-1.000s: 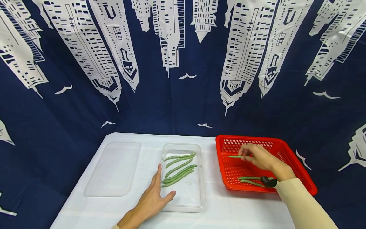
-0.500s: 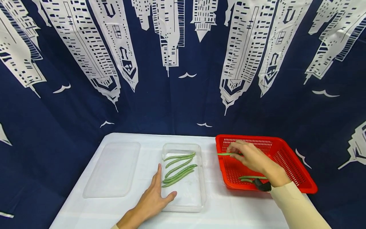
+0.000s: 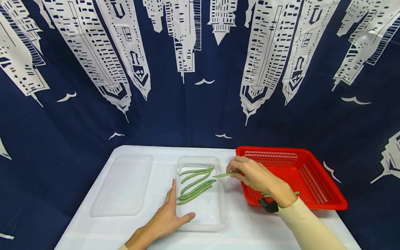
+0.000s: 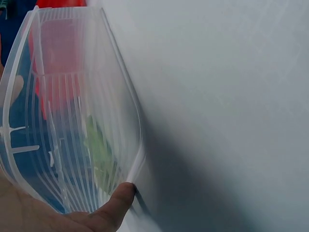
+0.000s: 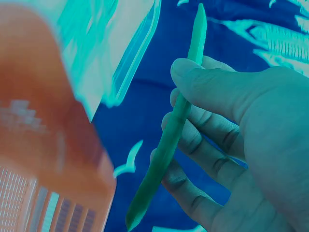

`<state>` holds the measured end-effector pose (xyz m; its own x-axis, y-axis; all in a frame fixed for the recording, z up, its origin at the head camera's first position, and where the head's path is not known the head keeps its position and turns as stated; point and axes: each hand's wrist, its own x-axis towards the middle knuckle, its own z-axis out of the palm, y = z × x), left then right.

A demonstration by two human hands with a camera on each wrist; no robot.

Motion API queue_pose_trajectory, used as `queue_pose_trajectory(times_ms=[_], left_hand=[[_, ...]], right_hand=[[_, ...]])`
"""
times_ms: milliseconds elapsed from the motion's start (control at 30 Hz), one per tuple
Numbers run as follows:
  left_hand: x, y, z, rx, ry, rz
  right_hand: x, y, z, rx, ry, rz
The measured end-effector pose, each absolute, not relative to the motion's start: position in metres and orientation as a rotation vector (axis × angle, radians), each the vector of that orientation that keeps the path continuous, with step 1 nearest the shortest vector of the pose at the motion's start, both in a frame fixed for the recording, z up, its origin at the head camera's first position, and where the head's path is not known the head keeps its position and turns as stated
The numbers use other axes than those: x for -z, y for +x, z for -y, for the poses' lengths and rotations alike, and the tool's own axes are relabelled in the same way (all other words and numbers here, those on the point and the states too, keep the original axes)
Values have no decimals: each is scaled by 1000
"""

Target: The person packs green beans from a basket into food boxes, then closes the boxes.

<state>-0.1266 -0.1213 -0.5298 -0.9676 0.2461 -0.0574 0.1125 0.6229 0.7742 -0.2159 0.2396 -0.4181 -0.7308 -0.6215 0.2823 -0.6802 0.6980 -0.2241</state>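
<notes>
A green bean (image 5: 166, 145) is pinched between the thumb and fingers of my right hand (image 3: 257, 175), between the clear container and the red basket in the head view. Its tip reaches over the right rim of the clear container (image 3: 200, 228). Several green beans (image 3: 195, 193) lie slantwise inside that container. My left hand (image 3: 165, 215) rests against the container's left side, fingers straight and thumb spread over the near end; in the left wrist view a fingertip (image 4: 123, 193) touches its edge. More beans (image 3: 265, 195) lie in the red basket (image 3: 315, 173), partly hidden under my right wrist.
A flat translucent lid (image 3: 123, 185) lies on the white table (image 3: 78, 229) at the left. Behind the table hangs a dark blue cloth (image 3: 168, 121) with white building prints. The basket stands at the table's right side.
My right hand has moved left with the pinched bean, from above the red basket to the gap beside the clear container. The left hand has barely moved.
</notes>
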Motion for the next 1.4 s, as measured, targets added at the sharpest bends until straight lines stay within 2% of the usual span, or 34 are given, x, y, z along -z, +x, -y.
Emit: queue_pose_trajectory(times_ms=[333, 633, 1400], left_hand=[[528, -124, 122, -1259, 310, -2673], [534, -125, 124, -1254, 311, -2696], [531, -127, 122, -1245, 315, -2678]], right_hand=[[415, -210, -183, -411, 1250, 2673], [427, -208, -148, -347, 1358, 2657], [444, -206, -120, -362, 1413, 2736]])
